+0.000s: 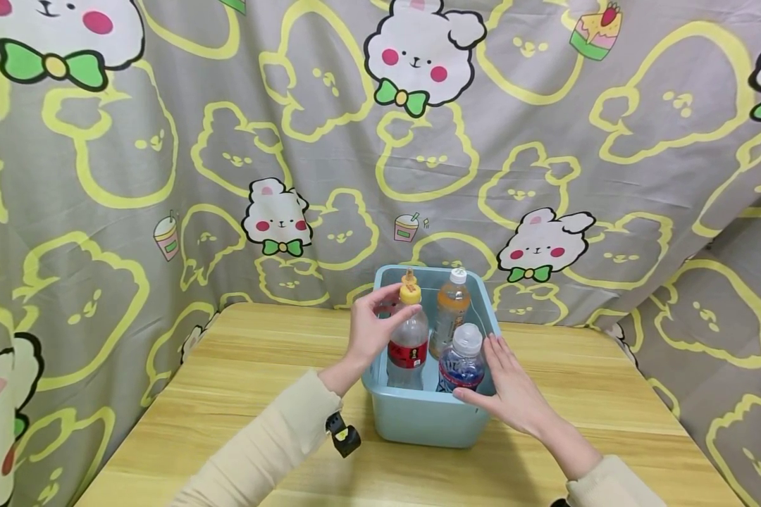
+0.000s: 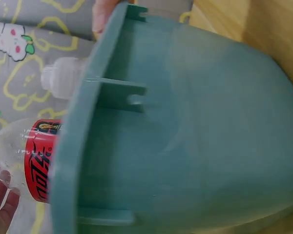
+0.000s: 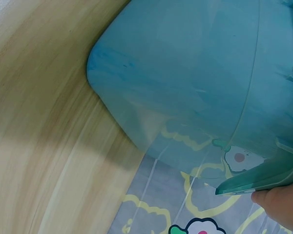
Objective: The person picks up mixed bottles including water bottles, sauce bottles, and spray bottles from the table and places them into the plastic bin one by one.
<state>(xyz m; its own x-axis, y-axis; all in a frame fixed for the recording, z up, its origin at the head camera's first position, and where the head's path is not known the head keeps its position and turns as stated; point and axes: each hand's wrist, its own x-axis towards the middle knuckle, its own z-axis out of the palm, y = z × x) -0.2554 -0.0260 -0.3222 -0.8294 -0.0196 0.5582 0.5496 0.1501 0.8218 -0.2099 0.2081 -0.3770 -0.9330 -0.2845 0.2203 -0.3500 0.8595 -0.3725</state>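
Observation:
My left hand (image 1: 373, 325) grips the upper part of a clear plastic bottle (image 1: 409, 355) with a yellow cap and red label, standing upright in a blue-green plastic tub (image 1: 431, 422). In the left wrist view, its fingers (image 2: 9, 207) curl at the bottle's shoulder. My right hand (image 1: 514, 391) rests on the tub's right front rim, fingers extended along the side and thumb over the front edge. Close to that thumb is a bottle with a blue label and clear cap (image 1: 466, 339). Behind it stands an orange-drink bottle (image 1: 453, 304) with a white cap.
A second yellow cap (image 1: 409, 277) shows behind the gripped bottle, most of its bottle hidden. The tub stands on a wood-grain table (image 1: 279, 345). A patterned grey curtain (image 1: 342, 155) hangs behind and on both sides of the table.

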